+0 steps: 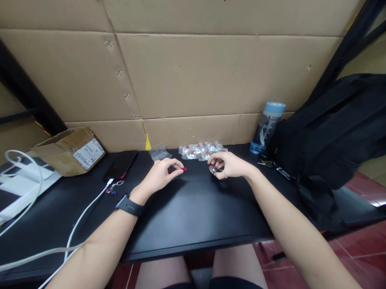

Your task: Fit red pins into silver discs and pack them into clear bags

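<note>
My left hand [162,174], with a dark watch on its wrist, is over the black table and pinches a small red piece [184,169] between thumb and fingers. What kind of thing it is cannot be made out. To the right, my right hand [230,165] grips a round, shiny metal disc [213,169] by its edge. The two hands are apart. Just behind them lie several clear plastic packets [193,151] with silvery round things and red bits inside. A crumpled clear plastic bag [160,153] lies beyond my left hand.
On the left are an open cardboard box [67,153], a phone [119,165], a small charm [111,191] and a white cable [83,217]. A blue-capped water bottle [265,130], keys [265,163] and a black backpack [337,128] stand on the right. Cardboard [189,75] walls off the back.
</note>
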